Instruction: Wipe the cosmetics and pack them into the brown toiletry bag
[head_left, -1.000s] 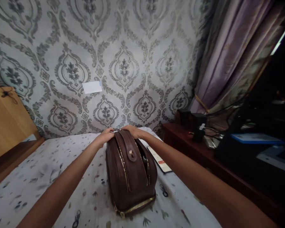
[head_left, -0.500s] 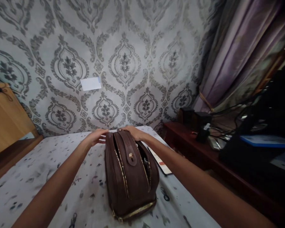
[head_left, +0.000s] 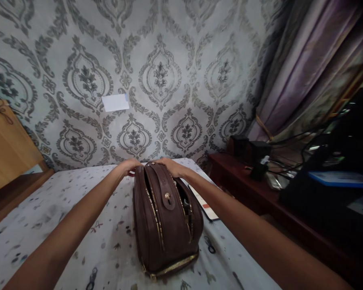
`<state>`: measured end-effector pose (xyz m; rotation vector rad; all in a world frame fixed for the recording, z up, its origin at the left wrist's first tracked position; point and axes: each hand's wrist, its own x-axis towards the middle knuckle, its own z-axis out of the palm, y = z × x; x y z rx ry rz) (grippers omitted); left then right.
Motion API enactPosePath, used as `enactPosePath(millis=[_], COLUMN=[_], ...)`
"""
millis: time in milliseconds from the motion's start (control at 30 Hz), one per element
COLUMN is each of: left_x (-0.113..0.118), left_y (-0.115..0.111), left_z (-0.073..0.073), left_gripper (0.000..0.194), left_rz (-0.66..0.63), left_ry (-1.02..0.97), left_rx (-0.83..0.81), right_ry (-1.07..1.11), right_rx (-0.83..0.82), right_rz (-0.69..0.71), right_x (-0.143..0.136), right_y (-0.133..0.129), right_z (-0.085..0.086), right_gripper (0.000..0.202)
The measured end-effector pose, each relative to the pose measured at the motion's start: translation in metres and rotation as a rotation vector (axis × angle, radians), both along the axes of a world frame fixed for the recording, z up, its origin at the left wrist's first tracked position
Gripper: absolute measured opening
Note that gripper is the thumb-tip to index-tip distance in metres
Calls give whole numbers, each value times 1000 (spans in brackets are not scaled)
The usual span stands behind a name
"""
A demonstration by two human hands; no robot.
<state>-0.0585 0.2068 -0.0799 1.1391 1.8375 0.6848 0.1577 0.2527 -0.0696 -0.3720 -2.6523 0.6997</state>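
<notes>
A dark brown bag with gold zippers and a top strap rests on the patterned white sheet. Two of its long top zippers gape, and something small shows inside the right-hand opening. At the bag's far left corner is my left hand, its fingers curled behind the edge and mostly hidden. My right hand lies over the far right top of the bag, near the strap's end, with its fingertips hidden behind the bag. A phone or tablet with a lit screen lies right of the bag, partly under my right forearm.
Patterned wallpaper with a white paper stands behind the sheet. A wooden box-like piece is at the left. On the right are a dark red table with black boxes and cables, and a purple curtain.
My left hand has moved right and closer against the bag's far corner, its fingers now curled behind it. The view has shifted slightly. My right hand is nearly where it was.
</notes>
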Motion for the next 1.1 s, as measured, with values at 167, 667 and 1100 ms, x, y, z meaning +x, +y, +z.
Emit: enactPosePath(millis=[167,667,1100], left_x=[2,4,3], left_y=[6,-1,-4], left_z=[4,-19,-12], left_gripper=[37,39,22], left_rz=[-32,103,144], left_ry=[49,25,-37], left_rx=[-43,316,516], right_ry=[1,7,56], right_rx=[-12,-41,-81], right_rz=[-10,-14,-12], right_x=[0,-1,-2], right_y=[0,0,-3], right_z=[0,0,0], right_gripper=[19,13,16])
